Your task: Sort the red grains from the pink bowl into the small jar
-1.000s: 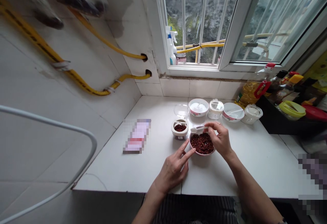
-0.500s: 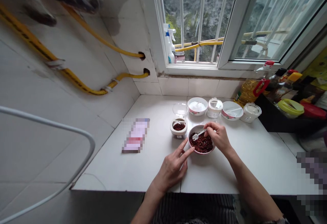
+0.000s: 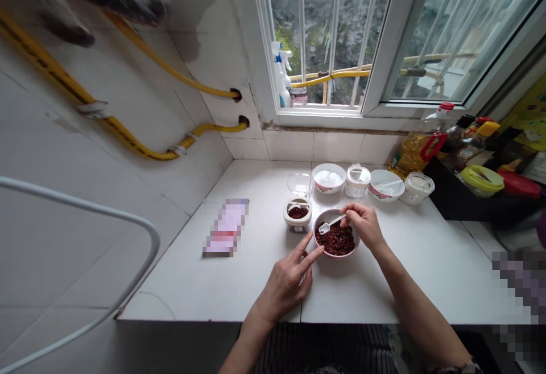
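A round bowl (image 3: 336, 253) with dark red flakes (image 3: 339, 241) stands on the white counter. My right hand (image 3: 362, 226) pinches the handle of a small white spoon (image 3: 325, 228), whose head is over the flakes at the bowl's left side. My left hand (image 3: 291, 277) rests on the counter, its index and middle fingers spread and touching the bowl's left rim; its other fingers are curled. Just left of the bowl sits a white jar (image 3: 297, 223) of the same flakes, its clear lid (image 3: 300, 184) raised behind it.
Behind are a bowl of white powder (image 3: 329, 178), a lidded jar (image 3: 357, 180), another bowl (image 3: 386, 185) with a spoon and a second jar (image 3: 417, 188). An oil bottle (image 3: 412, 155) stands back right. A blurred pink packet (image 3: 226, 229) lies left.
The spoon head has shifted very slightly to the left within the bowl. Both hands keep nearly the same places, and the whole view has moved a little.
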A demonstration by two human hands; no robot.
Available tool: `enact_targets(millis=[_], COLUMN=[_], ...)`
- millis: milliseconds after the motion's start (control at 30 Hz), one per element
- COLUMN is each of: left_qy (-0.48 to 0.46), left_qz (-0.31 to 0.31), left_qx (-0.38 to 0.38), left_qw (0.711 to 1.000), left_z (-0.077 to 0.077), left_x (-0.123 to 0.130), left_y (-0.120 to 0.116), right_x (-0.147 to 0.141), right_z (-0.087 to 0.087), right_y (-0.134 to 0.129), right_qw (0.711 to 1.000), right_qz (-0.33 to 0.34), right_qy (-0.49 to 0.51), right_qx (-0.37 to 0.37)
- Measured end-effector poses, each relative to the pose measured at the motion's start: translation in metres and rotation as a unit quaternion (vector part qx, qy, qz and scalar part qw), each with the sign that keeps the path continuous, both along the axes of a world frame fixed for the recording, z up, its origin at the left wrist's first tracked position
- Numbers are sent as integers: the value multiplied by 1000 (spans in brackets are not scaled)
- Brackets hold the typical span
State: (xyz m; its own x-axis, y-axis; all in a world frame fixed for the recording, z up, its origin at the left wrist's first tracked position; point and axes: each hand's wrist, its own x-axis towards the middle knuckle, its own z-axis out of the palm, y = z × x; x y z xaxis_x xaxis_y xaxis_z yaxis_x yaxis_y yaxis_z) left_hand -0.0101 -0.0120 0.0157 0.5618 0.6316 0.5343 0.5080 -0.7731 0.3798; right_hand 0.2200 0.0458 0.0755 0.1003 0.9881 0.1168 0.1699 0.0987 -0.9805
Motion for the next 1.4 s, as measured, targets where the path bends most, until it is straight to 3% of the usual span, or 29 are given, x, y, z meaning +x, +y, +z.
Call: enact_targets(millis=[133, 267, 367, 467, 567, 700, 800, 933, 1100, 1200, 1400], left_qy=[-1, -3, -2, -2, -4, -3, 0, 3, -1, 1, 0], left_qz=[0, 2, 2, 1, -2, 0, 3, 6, 1, 3, 3], left_qx=[8, 11, 4, 2, 2, 7, 5, 3, 8, 2, -6], left_qw=[1000, 1000, 1000, 1000, 1000, 1000, 1000, 1000, 1000, 1000, 1000], left_z=[1, 0, -2, -4, -5, -2, 0, 0, 0, 0, 1], left_x=[1, 1, 1, 0, 0, 0, 0, 0, 0, 0, 0], left_y=[0, 1, 1, 1, 1, 1, 0, 0, 1, 0, 0], right_x=[-2, -18, -33, -40, -37, -21, -4, 10, 2, -5, -1], right_z=[4, 8, 8, 8, 10, 13, 12, 3, -8, -8, -1], right_y=[3, -2, -6, -8, -8, -9, -8, -2, 1, 0, -1], right_qw=[999, 996, 985, 941, 913, 936, 951, 953, 950, 957, 984], right_qz=[-2, -5, 20, 63, 62, -23, -51, -44, -12, 18, 1], right_qy=[38, 33, -63, -210, -261, -220, -213, -247, -271, -253, -153], right_qx=[7, 82, 162, 259, 306, 273, 219, 170, 154, 143, 91])
